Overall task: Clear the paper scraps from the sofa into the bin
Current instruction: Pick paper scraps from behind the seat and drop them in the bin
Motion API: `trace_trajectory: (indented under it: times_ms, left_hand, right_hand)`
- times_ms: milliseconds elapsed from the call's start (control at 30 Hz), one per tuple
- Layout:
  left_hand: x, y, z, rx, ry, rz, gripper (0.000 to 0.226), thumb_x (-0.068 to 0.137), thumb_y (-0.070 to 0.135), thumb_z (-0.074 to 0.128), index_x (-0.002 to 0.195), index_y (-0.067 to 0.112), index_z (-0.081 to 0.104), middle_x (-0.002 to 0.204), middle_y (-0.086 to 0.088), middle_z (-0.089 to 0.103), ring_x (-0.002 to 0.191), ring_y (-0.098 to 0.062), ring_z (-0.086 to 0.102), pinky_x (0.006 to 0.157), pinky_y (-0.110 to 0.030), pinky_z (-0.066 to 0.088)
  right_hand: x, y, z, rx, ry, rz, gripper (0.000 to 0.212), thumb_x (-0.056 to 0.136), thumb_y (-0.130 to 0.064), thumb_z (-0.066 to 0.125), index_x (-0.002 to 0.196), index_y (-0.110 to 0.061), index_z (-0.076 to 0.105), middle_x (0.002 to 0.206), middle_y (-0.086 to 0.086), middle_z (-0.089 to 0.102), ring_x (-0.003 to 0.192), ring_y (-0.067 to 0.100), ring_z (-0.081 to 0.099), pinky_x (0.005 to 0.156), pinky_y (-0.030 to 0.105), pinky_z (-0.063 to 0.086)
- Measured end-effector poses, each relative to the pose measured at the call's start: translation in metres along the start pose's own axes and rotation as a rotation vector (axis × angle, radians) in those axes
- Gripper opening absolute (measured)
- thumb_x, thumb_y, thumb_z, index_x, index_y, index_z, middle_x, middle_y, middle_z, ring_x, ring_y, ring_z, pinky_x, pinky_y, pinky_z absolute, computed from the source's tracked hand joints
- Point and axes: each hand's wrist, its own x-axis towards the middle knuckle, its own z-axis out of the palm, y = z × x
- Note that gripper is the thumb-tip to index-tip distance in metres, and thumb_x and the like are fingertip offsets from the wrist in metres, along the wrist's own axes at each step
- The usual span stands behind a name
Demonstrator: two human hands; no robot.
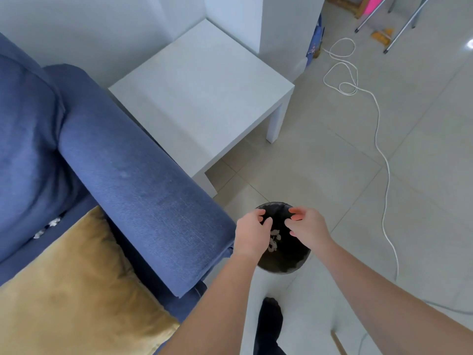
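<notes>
A small round black bin [281, 265] stands on the floor just right of the blue sofa's armrest [143, 201]. White paper scraps [274, 240] lie inside the bin. Both hands hover over its opening: my left hand [252, 234] on the left side, my right hand [308, 226] on the right, each with fingers loosely apart and nothing visible in them. More white paper scraps [47, 228] lie on the sofa seat at the far left, between the back cushion and a mustard-yellow cushion [69, 290].
A white side table [204, 90] stands beyond the armrest. A white cable [378, 139] snakes over the tiled floor to the right. Metal chair legs [399, 24] are at the far top right. My dark-socked foot [270, 316] is below the bin.
</notes>
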Motion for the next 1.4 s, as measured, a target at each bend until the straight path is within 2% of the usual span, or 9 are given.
trace_trajectory:
  times_ms: [167, 367, 567, 733, 867, 1033, 1267, 1333, 1400]
  left_hand:
    - [-0.02, 0.012, -0.059, -0.163, 0.091, 0.059, 0.037, 0.107, 0.034, 0.058, 0.142, 0.025, 0.066, 0.133, 0.006, 0.072, 0.118, -0.02, 0.07, 0.101, -0.041, 0.059]
    - [-0.043, -0.023, -0.161, -0.315, 0.237, 0.113, 0.034, 0.108, 0.035, 0.06, 0.139, 0.024, 0.069, 0.124, 0.014, 0.072, 0.103, 0.003, 0.064, 0.082, -0.009, 0.044]
    - [-0.055, -0.117, -0.275, -0.345, 0.419, 0.024, 0.032, 0.107, 0.035, 0.06, 0.136, 0.025, 0.069, 0.121, 0.015, 0.068, 0.086, 0.009, 0.061, 0.057, -0.003, 0.046]
    - [-0.055, -0.223, -0.356, -0.344, 0.538, -0.111, 0.033, 0.106, 0.032, 0.062, 0.134, 0.018, 0.072, 0.126, 0.006, 0.075, 0.109, -0.01, 0.067, 0.088, -0.02, 0.048]
    - [-0.045, -0.303, -0.405, -0.364, 0.563, -0.239, 0.036, 0.105, 0.031, 0.06, 0.137, 0.017, 0.072, 0.129, 0.005, 0.073, 0.104, -0.01, 0.061, 0.084, -0.023, 0.044]
    - [-0.02, -0.393, -0.446, -0.391, 0.575, -0.366, 0.029, 0.101, 0.027, 0.059, 0.116, 0.012, 0.078, 0.103, -0.004, 0.078, 0.098, -0.026, 0.069, 0.072, -0.029, 0.047]
    - [0.032, -0.487, -0.48, -0.469, 0.544, -0.499, 0.04, 0.101, 0.032, 0.063, 0.136, 0.013, 0.071, 0.125, -0.007, 0.075, 0.1, -0.025, 0.066, 0.081, -0.031, 0.05]
    - [0.048, -0.507, -0.482, -0.487, 0.535, -0.507, 0.043, 0.101, 0.032, 0.064, 0.141, 0.015, 0.068, 0.129, -0.005, 0.073, 0.108, -0.025, 0.067, 0.083, -0.031, 0.049]
    - [0.065, -0.521, -0.485, -0.506, 0.534, -0.508, 0.04, 0.101, 0.032, 0.065, 0.138, 0.018, 0.069, 0.127, -0.002, 0.073, 0.114, -0.027, 0.067, 0.085, -0.032, 0.05]
  right_hand:
    - [-0.036, -0.065, 0.002, 0.08, 0.009, -0.087, 0.037, 0.088, -0.01, 0.075, 0.125, -0.016, 0.076, 0.104, 0.003, 0.073, 0.08, 0.021, 0.076, 0.091, 0.051, 0.066]
    - [-0.094, -0.155, 0.046, 0.091, -0.006, -0.28, 0.032, 0.093, -0.019, 0.077, 0.125, -0.021, 0.075, 0.109, -0.003, 0.074, 0.088, 0.022, 0.079, 0.093, 0.05, 0.065]
    - [-0.15, -0.231, 0.137, 0.101, -0.114, -0.387, 0.035, 0.095, -0.024, 0.075, 0.13, -0.025, 0.075, 0.115, -0.01, 0.075, 0.076, 0.013, 0.081, 0.09, 0.043, 0.067]
    - [-0.184, -0.268, 0.241, 0.044, -0.217, -0.448, 0.039, 0.097, -0.025, 0.075, 0.136, -0.024, 0.073, 0.121, -0.006, 0.073, 0.077, 0.007, 0.078, 0.086, 0.039, 0.068]
    - [-0.202, -0.286, 0.331, 0.008, -0.299, -0.411, 0.04, 0.098, -0.022, 0.074, 0.138, -0.02, 0.071, 0.122, -0.001, 0.071, 0.085, 0.019, 0.08, 0.06, 0.008, 0.056]
    - [-0.208, -0.301, 0.445, -0.051, -0.371, -0.368, 0.045, 0.095, -0.018, 0.075, 0.139, -0.014, 0.071, 0.11, -0.001, 0.074, 0.085, 0.02, 0.08, 0.09, 0.043, 0.067]
    - [-0.192, -0.322, 0.578, -0.091, -0.431, -0.253, 0.055, 0.093, -0.014, 0.077, 0.145, -0.005, 0.063, 0.114, 0.01, 0.076, 0.072, 0.012, 0.076, 0.077, 0.024, 0.067]
    - [-0.187, -0.326, 0.605, -0.08, -0.418, -0.21, 0.056, 0.092, -0.008, 0.077, 0.145, 0.004, 0.061, 0.117, 0.023, 0.074, 0.083, 0.025, 0.08, 0.063, 0.017, 0.063]
    - [-0.181, -0.329, 0.627, -0.058, -0.401, -0.176, 0.048, 0.093, -0.001, 0.076, 0.137, 0.013, 0.061, 0.113, 0.015, 0.07, 0.105, 0.039, 0.079, 0.057, 0.017, 0.06]
